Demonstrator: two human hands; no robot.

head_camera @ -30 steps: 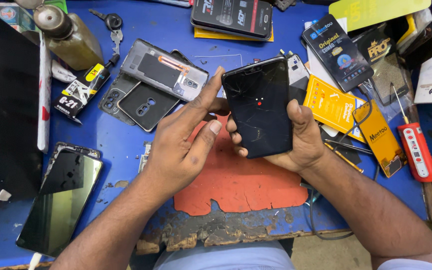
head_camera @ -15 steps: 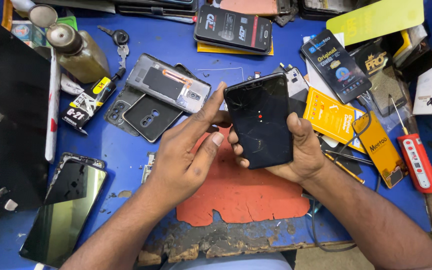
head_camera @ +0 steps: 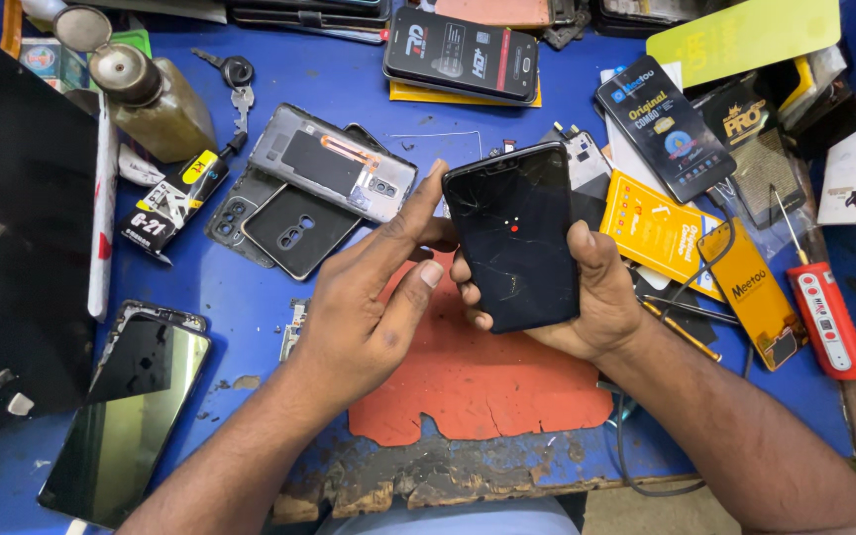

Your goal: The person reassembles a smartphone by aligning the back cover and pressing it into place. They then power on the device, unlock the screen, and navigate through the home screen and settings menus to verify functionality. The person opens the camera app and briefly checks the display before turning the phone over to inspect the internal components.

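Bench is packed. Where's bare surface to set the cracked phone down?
Best patch: the orange mat under both hands. Also bare blue tabletop between the black back cover and the loose screen. The right side is crowded with yellow packets and a red screwdriver.

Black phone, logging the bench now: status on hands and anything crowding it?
Right hand grips black phone, screen up, cracked. Left hand open, index fingertip at its top-left corner. Orange mat beneath; grey back cover lies apart, left.

Left hand (head_camera: pixel 364 307) index finger now stretched along black phone's (head_camera: pixel 515 236) upper left edge; phone slightly more upright.
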